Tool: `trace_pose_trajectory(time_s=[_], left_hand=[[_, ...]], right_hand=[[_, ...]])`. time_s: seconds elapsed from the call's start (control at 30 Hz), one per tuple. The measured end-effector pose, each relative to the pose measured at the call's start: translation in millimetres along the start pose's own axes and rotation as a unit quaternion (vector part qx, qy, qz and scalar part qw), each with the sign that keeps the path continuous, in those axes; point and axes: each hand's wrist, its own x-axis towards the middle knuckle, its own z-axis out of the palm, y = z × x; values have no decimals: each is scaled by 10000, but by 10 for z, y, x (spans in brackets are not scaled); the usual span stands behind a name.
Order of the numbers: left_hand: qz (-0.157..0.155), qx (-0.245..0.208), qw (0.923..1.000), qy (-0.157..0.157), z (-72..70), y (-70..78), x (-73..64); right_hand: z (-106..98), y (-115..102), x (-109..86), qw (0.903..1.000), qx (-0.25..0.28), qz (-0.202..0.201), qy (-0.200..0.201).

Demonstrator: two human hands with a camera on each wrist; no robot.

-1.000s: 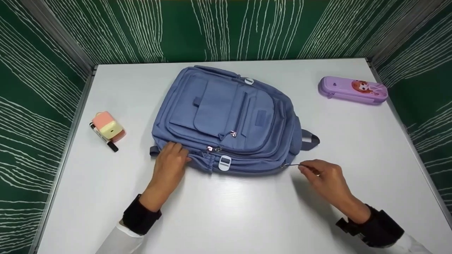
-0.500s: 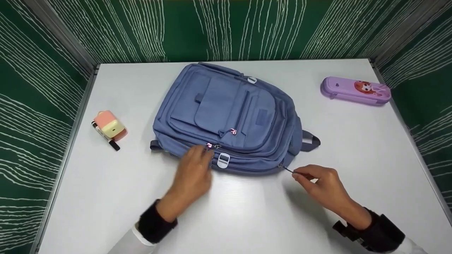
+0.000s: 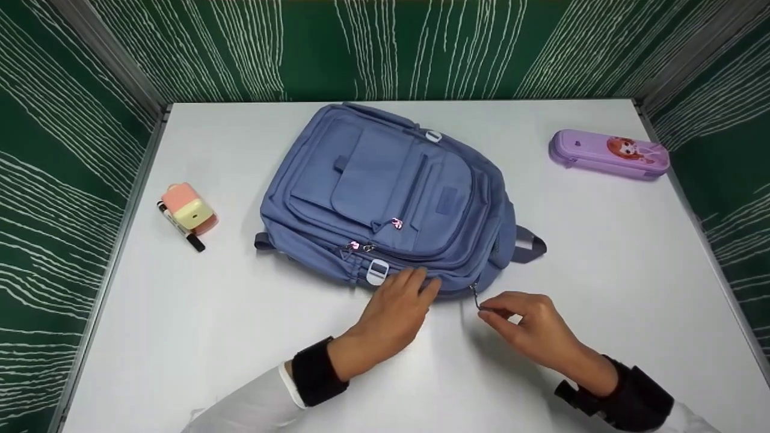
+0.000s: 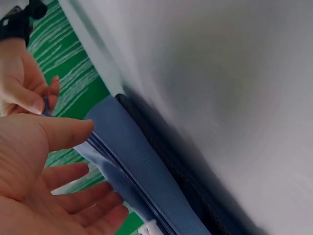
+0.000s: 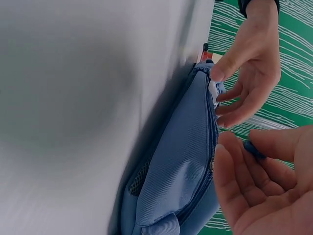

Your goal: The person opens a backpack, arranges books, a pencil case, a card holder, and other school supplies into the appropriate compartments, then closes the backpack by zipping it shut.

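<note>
A blue backpack [image 3: 385, 174] lies front side up on the table, its top loop pointing right. My right hand [image 3: 529, 328] pinches a zipper pull [image 3: 476, 297] between thumb and finger at the near right edge of the bag; in the right wrist view the pull's dark end [image 5: 253, 149] shows at the thumb tip. With fingers loosely extended, my left hand [image 3: 391, 322] is at the bag's near side, just right of a white strap buckle [image 3: 378, 272]. In the left wrist view the left hand [image 4: 73, 181] holds nothing, its fingers beside the zipper seam.
A purple pencil case [image 3: 607, 154] lies at the back right of the white table [image 3: 240, 361]. On the left are a pink and yellow case-like item [image 3: 187, 207] and a black-capped marker [image 3: 180, 227]. Green walls [image 3: 325, 48] with white streaks enclose the table.
My left hand has left the side pocket and moved right along the bag's near edge. My right hand has shifted left and toward me, still pinching the zipper pull, which now hangs toward me.
</note>
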Motion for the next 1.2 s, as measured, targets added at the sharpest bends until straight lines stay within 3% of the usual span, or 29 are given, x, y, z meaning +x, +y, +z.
trace_pose_trajectory(time_s=[0.2, 0.3, 0.47, 0.7, 0.8, 0.97, 1.2], left_hand=[[-58, 439, 9981, -425, 11, 85, 45], [-51, 662, 9966, -490, 30, 116, 51], [206, 881, 9955, -279, 57, 122, 6], [601, 907, 9925, 562, 105, 21, -139], [708, 773, 9915, 775, 109, -41, -196], [877, 452, 9906, 952, 109, -143, -287], [897, 58, 9919, 894, 82, -309, -421]], right_hand=[[68, -35, -13, 9985, 274, -265, -386], [121, -54, -23, 9964, 435, -426, -596], [190, -51, -47, 9906, 695, -812, -855], [31, -8, 5, 9866, 618, -943, -1179], [-32, 45, 18, 9871, 443, -1020, -1152], [-90, 119, 23, 9872, 309, -1069, -1142], [-158, 153, 46, 9887, 288, -949, -1122]])
